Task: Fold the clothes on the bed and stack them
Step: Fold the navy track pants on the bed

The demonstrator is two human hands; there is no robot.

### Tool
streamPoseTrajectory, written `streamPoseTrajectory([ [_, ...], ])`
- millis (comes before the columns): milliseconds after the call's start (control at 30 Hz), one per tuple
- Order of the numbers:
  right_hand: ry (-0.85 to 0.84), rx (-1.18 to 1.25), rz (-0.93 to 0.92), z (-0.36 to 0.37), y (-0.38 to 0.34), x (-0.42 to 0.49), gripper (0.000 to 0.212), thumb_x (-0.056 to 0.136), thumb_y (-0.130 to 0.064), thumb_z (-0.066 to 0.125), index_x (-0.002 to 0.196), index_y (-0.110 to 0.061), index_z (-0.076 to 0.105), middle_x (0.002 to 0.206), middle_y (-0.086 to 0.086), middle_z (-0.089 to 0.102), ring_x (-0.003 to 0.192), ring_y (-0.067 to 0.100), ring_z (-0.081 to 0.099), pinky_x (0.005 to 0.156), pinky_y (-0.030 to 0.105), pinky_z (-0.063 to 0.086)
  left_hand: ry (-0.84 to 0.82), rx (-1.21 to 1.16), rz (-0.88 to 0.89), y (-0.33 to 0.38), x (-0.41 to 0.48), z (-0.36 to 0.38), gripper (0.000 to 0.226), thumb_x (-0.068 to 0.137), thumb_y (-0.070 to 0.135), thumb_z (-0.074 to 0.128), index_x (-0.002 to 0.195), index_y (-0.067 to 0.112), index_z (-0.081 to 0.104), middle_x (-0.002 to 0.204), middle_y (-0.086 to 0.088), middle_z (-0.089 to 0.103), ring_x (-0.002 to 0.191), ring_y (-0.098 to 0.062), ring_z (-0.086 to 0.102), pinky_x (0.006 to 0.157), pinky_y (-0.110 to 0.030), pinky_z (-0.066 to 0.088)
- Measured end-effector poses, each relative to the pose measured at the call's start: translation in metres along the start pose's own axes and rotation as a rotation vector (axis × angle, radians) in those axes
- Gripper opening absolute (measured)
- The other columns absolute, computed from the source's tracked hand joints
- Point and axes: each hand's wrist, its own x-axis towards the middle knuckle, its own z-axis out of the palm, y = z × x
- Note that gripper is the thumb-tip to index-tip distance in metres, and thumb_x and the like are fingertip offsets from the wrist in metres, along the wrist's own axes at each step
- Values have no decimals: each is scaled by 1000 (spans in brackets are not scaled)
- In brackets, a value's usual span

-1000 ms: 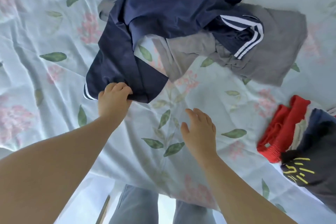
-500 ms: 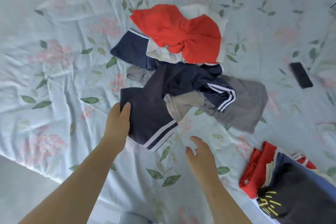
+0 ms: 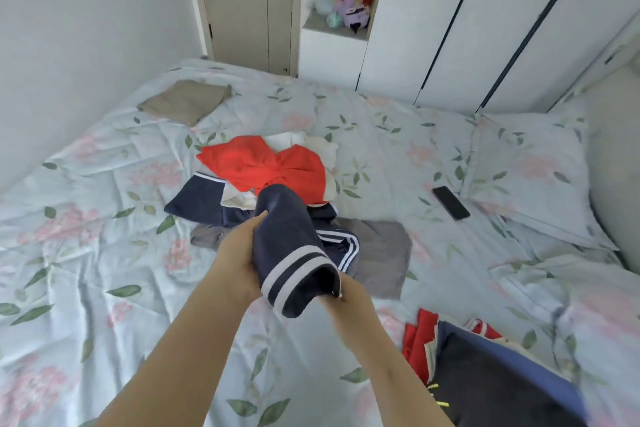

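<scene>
**Navy striped garment held up over a bed of unfolded clothes**

Looks forward and down across a bed (image 3: pixel 86 253) covered in pale blue sheeting printed with pink flowers and green leaves, two bare forearms reaching in from the bottom edge.

Left hand (image 3: pixel 239 263): grips a navy garment (image 3: pixel 294 246) with two white bands at its hem, fingers curled round the fabric, holding it raised above the sheet and in front of the loose pile. Right hand (image 3: pixel 346 302): meets the banded hem from below, fingertips hidden behind the cloth; cannot tell whether gripping or only touching.

Shows behind the raised garment a loose pile at mid-bed: a red garment (image 3: pixel 266 163) on top, a white garment (image 3: pixel 322 149) under and beside it, a navy piece (image 3: pixel 194 198) with a white edge stripe at the left, and a grey garment (image 3: pixel 377 253) spread flat at the right.

Shows at the lower right a folded stack (image 3: pixel 485 374), apart from the pile: dark cloth with yellow marks on top, blue and red layers beneath.

Shows a folded beige cloth (image 3: pixel 187 100) at the far left near the wall. At the right, a black phone (image 3: pixel 450 202) lying flat just beside a pillow (image 3: pixel 530 177) in the same floral print.

Beyond the bed: a beige door (image 3: pixel 242 3), a white wardrobe (image 3: pixel 467 28), and an open niche holding plush toys (image 3: pixel 349 3).
</scene>
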Motion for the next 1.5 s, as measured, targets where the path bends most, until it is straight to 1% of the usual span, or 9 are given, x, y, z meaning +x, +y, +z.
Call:
streamPoseTrajectory([
  [233, 159, 331, 39, -48, -23, 4, 15, 94, -9, 48, 92, 3, 57, 68, 10, 62, 60, 24, 59, 66, 44, 54, 192, 392, 427, 7, 17, -14, 25, 98, 11, 44, 122, 16, 47, 116, -8, 55, 101, -21, 56, 80, -33, 47],
  [367, 129, 621, 37, -68, -63, 6, 13, 96, -10, 50, 97, -4, 61, 84, 15, 66, 74, 27, 66, 65, 37, 59, -130, 749, 576, -16, 4, -15, 74, 91, 27, 61, 149, 32, 13, 141, 14, 30, 128, -4, 35, 98, -24, 31],
  [467, 96, 731, -25, -79, -99, 5, 13, 97, -9, 48, 100, -2, 58, 82, 17, 66, 66, 24, 67, 55, 30, 58, -486, 1164, 665, -30, 11, -16, 85, 73, 45, 72, 143, 35, 25, 148, 16, 31, 134, 1, 32, 107, -23, 32],
  [667, 114, 999, -119, -109, -130, 3, 16, 98, -8, 47, 86, -3, 55, 60, 8, 69, 56, 17, 69, 54, 29, 59, -322, 1289, 912, -17, 34, -4, 4, 88, 27, 59, 91, 29, 58, 94, 9, 63, 92, 1, 57, 89, -31, 43],
  [833, 49, 997, -111, -108, -130, -1, 19, 99, -8, 45, 85, -1, 56, 60, 9, 69, 55, 18, 69, 51, 27, 57, -631, 1357, 983, -3, 36, 20, 86, 66, 50, 76, 138, 34, 30, 139, 6, 41, 131, -12, 40, 105, -27, 35],
  [1000, 64, 1037, -124, -108, -128, 3, 19, 99, -7, 44, 85, 0, 54, 59, 10, 69, 54, 18, 69, 52, 27, 58, -442, 1581, 994, -5, 31, 37, 49, 74, 66, 42, 89, 21, 56, 67, 12, 51, 68, -14, 51, 64, -24, 37],
  [1100, 80, 1098, -91, -105, -119, 6, 21, 100, -11, 44, 87, 0, 56, 62, 11, 70, 57, 18, 70, 56, 28, 59, -459, 1676, 942, -4, 31, 43, 43, 90, 47, 49, 72, 8, 53, 65, -10, 54, 61, -15, 43, 61, -31, 36],
  [1300, 123, 641, -43, -91, -68, 17, 21, 97, -40, 45, 103, -22, 55, 106, -2, 64, 97, 13, 61, 87, 31, 45, -303, 751, 384, 5, 9, 61, 25, 96, 22, 53, 77, 6, 58, 57, -4, 59, 46, -11, 52, 43, -20, 42],
  [1500, -98, 49, -96, -61, -20, 23, 10, 92, -16, 59, 96, -24, 62, 95, -12, 65, 88, 1, 62, 68, 8, 46, -248, 311, 43, 32, -3, 73, 27, 94, 32, 53, 91, 8, 66, 76, -6, 73, 64, -16, 70, 59, -27, 59],
])
